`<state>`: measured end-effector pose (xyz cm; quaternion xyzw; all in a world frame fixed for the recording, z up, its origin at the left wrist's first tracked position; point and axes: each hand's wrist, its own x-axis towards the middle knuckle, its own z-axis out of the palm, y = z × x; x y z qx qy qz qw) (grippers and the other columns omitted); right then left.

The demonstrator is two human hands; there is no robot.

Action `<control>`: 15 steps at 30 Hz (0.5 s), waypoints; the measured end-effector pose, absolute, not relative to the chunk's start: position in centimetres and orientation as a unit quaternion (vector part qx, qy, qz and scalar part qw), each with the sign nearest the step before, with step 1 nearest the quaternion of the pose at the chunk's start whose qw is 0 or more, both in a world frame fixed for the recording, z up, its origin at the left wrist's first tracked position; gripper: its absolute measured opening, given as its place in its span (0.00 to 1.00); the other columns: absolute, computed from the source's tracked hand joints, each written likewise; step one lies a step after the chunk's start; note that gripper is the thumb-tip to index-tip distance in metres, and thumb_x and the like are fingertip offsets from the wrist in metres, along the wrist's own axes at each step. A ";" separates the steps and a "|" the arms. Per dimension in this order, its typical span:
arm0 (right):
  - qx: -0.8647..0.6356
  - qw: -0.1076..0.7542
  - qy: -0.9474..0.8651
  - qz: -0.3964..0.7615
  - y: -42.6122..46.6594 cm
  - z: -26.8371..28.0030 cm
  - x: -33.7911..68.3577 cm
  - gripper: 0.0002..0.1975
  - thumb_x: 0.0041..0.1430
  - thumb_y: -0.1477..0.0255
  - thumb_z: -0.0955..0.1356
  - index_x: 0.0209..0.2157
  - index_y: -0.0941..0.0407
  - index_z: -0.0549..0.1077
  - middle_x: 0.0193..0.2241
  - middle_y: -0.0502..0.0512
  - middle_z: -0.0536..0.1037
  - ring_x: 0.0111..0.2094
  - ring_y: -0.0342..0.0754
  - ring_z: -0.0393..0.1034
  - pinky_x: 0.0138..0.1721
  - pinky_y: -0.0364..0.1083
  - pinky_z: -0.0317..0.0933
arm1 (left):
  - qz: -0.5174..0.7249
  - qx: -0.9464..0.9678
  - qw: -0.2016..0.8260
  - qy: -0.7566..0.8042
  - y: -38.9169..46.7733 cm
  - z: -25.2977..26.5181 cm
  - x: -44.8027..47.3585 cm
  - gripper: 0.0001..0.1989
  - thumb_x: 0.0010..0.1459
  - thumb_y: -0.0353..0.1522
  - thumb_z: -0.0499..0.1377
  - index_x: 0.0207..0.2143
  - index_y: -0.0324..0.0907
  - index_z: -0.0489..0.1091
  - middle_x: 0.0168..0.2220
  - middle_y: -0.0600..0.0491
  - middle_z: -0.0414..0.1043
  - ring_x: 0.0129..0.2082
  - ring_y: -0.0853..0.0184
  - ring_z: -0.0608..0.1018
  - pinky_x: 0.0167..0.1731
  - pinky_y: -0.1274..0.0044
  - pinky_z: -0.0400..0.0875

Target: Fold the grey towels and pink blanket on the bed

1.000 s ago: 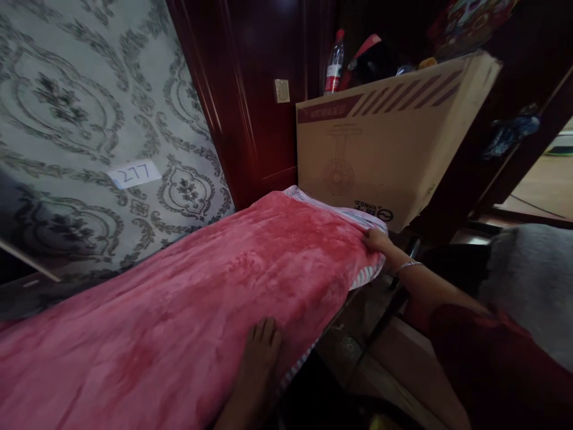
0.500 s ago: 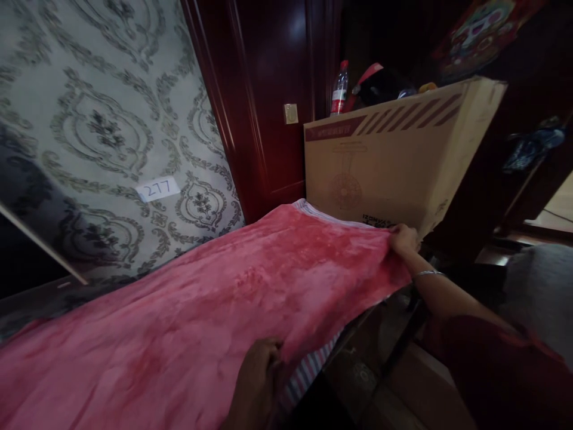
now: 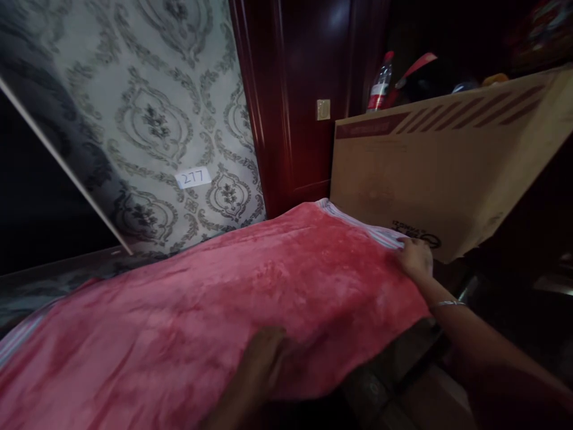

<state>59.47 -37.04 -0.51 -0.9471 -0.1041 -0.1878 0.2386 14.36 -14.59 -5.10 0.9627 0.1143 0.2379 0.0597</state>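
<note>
A pink plush blanket (image 3: 250,280) with a striped border is spread over a long, low surface along the wall. At its far right corner, by the striped edge, my right hand (image 3: 414,257) is closed on the blanket, fingers bent over the border. A bracelet circles that wrist. My left hand (image 3: 264,358), blurred and dark, is at the blanket's near side, touching or just over the cloth. Its fingers are too smeared to show whether they grip. The near edge of the blanket hangs down to the right of that hand.
A large cardboard box (image 3: 425,161) stands behind the blanket's far end, with a red-capped bottle (image 3: 379,86) near its top left. A dark red wooden panel (image 3: 295,60) and a patterned wall (image 3: 152,71) with a paper label (image 3: 193,177) border the far side.
The view has swung left, so the box and wall appear further right. The blanket's near side has dropped, covering the striped underside seen there. My right hand remains at the far corner.
</note>
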 end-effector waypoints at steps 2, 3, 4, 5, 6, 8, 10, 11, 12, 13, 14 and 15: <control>-0.918 0.254 -0.219 -0.213 -33.4 -0.3 57.5 0.22 0.60 0.73 0.61 0.53 0.60 0.74 0.52 0.68 0.72 0.52 0.60 0.67 0.51 0.56 0.64 | 0.230 0.960 0.054 0.149 -12.0 -3.7 13.8 0.22 0.64 0.38 0.50 0.58 0.48 0.69 0.57 0.46 0.72 0.58 0.53 0.72 0.58 0.57 0.67; -0.901 0.258 -0.271 -0.220 -31.4 -0.4 56.2 0.22 0.61 0.72 0.61 0.54 0.59 0.74 0.54 0.67 0.71 0.53 0.59 0.66 0.53 0.56 0.63 | 0.221 0.959 0.050 0.171 -10.7 -2.9 13.5 0.23 0.64 0.38 0.50 0.60 0.47 0.68 0.60 0.45 0.69 0.60 0.52 0.70 0.60 0.56 0.64; -0.883 0.259 -0.321 -0.222 -29.4 -0.7 54.8 0.22 0.63 0.70 0.61 0.55 0.59 0.72 0.55 0.67 0.71 0.54 0.59 0.65 0.54 0.57 0.62 | 0.208 0.957 0.043 0.198 -9.4 -2.2 13.0 0.24 0.64 0.38 0.50 0.61 0.44 0.66 0.62 0.43 0.66 0.62 0.51 0.68 0.61 0.55 0.62; -0.872 0.258 -0.355 -0.218 -27.6 -1.1 53.3 0.22 0.64 0.68 0.61 0.56 0.58 0.71 0.57 0.66 0.70 0.56 0.59 0.64 0.56 0.57 0.61 | 0.186 0.954 0.031 0.232 -8.2 -1.5 12.4 0.26 0.63 0.37 0.51 0.62 0.42 0.65 0.64 0.41 0.62 0.64 0.49 0.65 0.62 0.54 0.60; -0.862 0.253 -0.386 -0.208 -26.1 -1.6 51.8 0.23 0.64 0.66 0.60 0.58 0.56 0.70 0.59 0.64 0.68 0.58 0.59 0.63 0.57 0.58 0.60 | 0.155 0.949 0.013 0.274 -7.2 -0.9 11.6 0.27 0.63 0.37 0.52 0.63 0.40 0.63 0.66 0.39 0.58 0.66 0.48 0.61 0.62 0.53 0.57; -0.858 0.224 -0.431 -0.167 -23.9 -3.2 49.1 0.25 0.66 0.63 0.59 0.61 0.53 0.68 0.62 0.62 0.65 0.61 0.60 0.59 0.58 0.61 0.58 | 0.087 0.926 -0.027 0.366 -5.8 -0.3 9.7 0.30 0.63 0.38 0.52 0.66 0.40 0.59 0.69 0.39 0.50 0.68 0.45 0.54 0.63 0.49 0.52; -0.863 0.171 -0.461 -0.117 -23.0 -5.1 47.4 0.26 0.66 0.61 0.58 0.62 0.51 0.65 0.64 0.60 0.63 0.64 0.61 0.56 0.60 0.63 0.55 | 0.028 0.897 -0.045 0.440 -5.2 -0.4 7.6 0.31 0.64 0.40 0.51 0.68 0.43 0.55 0.71 0.41 0.45 0.70 0.44 0.49 0.62 0.47 0.49; -0.866 0.144 -0.469 -0.098 -22.9 -6.1 47.0 0.26 0.66 0.61 0.58 0.63 0.51 0.65 0.64 0.60 0.63 0.64 0.61 0.56 0.60 0.64 0.54 | 0.008 0.886 -0.044 0.461 -5.1 -0.7 6.6 0.31 0.65 0.41 0.50 0.68 0.44 0.54 0.71 0.43 0.43 0.70 0.44 0.48 0.62 0.47 0.49; -0.867 0.123 -0.474 -0.092 -22.9 -7.0 46.9 0.27 0.65 0.60 0.58 0.63 0.52 0.66 0.64 0.60 0.63 0.64 0.61 0.56 0.61 0.63 0.53 | -0.007 0.880 -0.039 0.473 -5.1 -1.1 5.9 0.31 0.65 0.42 0.49 0.68 0.46 0.53 0.71 0.44 0.42 0.70 0.45 0.47 0.62 0.48 0.49; -0.871 0.113 -0.470 -0.092 -23.0 -7.8 46.9 0.27 0.65 0.60 0.57 0.63 0.52 0.65 0.64 0.60 0.63 0.64 0.61 0.55 0.61 0.63 0.53 | -0.016 0.878 -0.033 0.478 -5.2 -1.5 5.3 0.30 0.66 0.42 0.48 0.69 0.47 0.52 0.72 0.46 0.41 0.70 0.46 0.46 0.63 0.48 0.49; -0.870 0.111 -0.470 -0.097 -23.1 -8.4 47.1 0.28 0.65 0.60 0.57 0.63 0.51 0.65 0.64 0.60 0.63 0.64 0.61 0.55 0.60 0.63 0.53 | -0.018 0.878 -0.028 0.477 -5.2 -1.8 4.9 0.30 0.66 0.43 0.47 0.69 0.47 0.51 0.72 0.47 0.40 0.71 0.47 0.45 0.63 0.49 0.48; -0.866 0.115 -0.475 -0.105 -23.2 -8.9 47.4 0.28 0.65 0.59 0.57 0.63 0.50 0.65 0.64 0.60 0.64 0.64 0.61 0.56 0.60 0.63 0.54 | -0.017 0.880 -0.023 0.475 -5.3 -2.1 4.6 0.30 0.67 0.43 0.46 0.69 0.48 0.51 0.72 0.47 0.39 0.71 0.48 0.44 0.64 0.49 0.47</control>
